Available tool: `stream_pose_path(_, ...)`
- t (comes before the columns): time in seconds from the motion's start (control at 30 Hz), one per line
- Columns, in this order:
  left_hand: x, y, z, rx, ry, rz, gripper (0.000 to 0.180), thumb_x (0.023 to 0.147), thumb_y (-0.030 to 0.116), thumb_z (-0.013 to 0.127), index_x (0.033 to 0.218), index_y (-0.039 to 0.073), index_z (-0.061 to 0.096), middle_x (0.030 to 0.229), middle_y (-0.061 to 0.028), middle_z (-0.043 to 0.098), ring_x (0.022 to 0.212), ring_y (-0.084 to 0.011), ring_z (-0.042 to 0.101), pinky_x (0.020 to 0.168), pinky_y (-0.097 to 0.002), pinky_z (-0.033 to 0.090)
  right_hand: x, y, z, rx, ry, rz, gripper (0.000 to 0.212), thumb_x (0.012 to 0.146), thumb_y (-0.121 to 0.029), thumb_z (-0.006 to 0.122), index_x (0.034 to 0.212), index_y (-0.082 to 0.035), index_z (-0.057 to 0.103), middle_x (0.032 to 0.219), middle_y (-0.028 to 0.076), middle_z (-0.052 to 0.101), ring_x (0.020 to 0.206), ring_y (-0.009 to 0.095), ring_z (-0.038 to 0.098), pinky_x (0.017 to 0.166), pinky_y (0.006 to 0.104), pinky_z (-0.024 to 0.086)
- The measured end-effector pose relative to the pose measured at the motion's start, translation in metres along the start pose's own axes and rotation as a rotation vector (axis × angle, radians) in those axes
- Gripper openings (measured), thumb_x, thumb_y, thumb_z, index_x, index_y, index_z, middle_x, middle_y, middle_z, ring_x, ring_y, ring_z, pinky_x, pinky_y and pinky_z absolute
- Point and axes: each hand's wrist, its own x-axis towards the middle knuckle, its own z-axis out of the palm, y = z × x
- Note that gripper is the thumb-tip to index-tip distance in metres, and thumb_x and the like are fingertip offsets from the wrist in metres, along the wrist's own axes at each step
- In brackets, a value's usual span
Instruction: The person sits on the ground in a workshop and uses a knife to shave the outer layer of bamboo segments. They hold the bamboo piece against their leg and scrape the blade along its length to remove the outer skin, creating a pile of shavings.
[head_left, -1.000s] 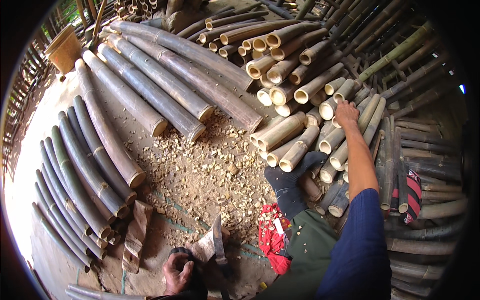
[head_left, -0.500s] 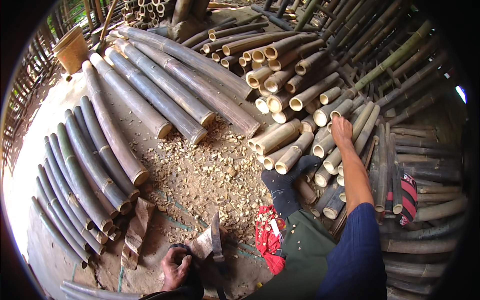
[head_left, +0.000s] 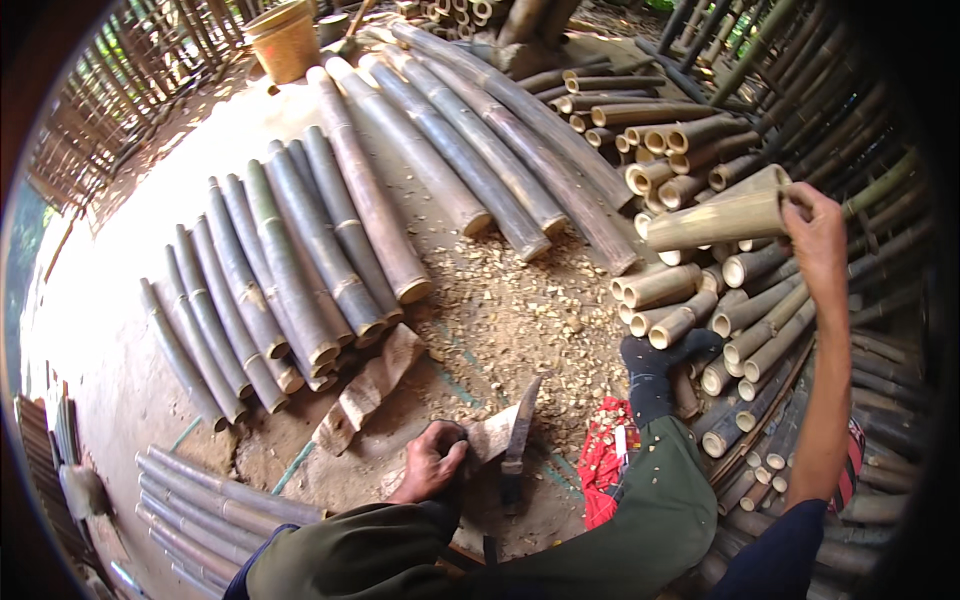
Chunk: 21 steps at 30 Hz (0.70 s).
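Observation:
My right hand [head_left: 815,225] grips the right end of a pale bamboo section [head_left: 715,222], held roughly level above the pile of cut bamboo [head_left: 660,290]. My left hand [head_left: 430,462] is low, with curled fingers, against something dark, perhaps a socked foot; what it holds, if anything, is hidden. Just right of it, a machete [head_left: 520,430] with a dark handle leans across a wooden block [head_left: 490,437], its blade pointing away from me. My other foot, in a dark sock [head_left: 655,375], stands by the pile's near edge.
Long dark bamboo poles [head_left: 300,250] lie in a row on the left and far floor. Wood chips [head_left: 530,320] cover the middle. A rough plank [head_left: 370,390], red cloth [head_left: 605,460] and yellowish bucket [head_left: 282,42] also show. Bamboo racks [head_left: 860,110] stand at right.
My right hand has lifted the bamboo section off the pile. The view has swung left, so everything sits further right. My left hand stays by the block.

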Motion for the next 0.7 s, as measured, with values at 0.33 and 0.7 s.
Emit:
stream_pose_path(0.33,0.001,-0.015,-0.004,-0.029,0.041,0.005,0.025,0.095,0.015,0.077,0.116,0.004,0.069,0.095,-0.0153,0.079,0.088,-0.0260,0.078,0.082,-0.0386,0.062,-0.163,-0.075,0.326,0.340,0.023,0.348,0.027,0.099,0.002,0.064,0.125,0.006,0.072,0.110,0.027,0.078,0.094,0.032,0.079,0.084,0.0420,0.065)
stream_pose_path(0.7,0.017,-0.005,-0.012,-0.474,-0.052,-0.310,0.020,0.100,0.013,0.074,0.114,-0.001,0.069,0.087,-0.0054,0.071,0.072,-0.0118,0.068,0.062,-0.0293,0.059,-0.295,-0.063,0.362,0.719,-0.036,0.561,0.033,0.105,-0.015,0.059,0.122,0.009,0.073,0.097,0.021,0.080,0.089,0.028,0.080,0.080,0.0401,0.061)
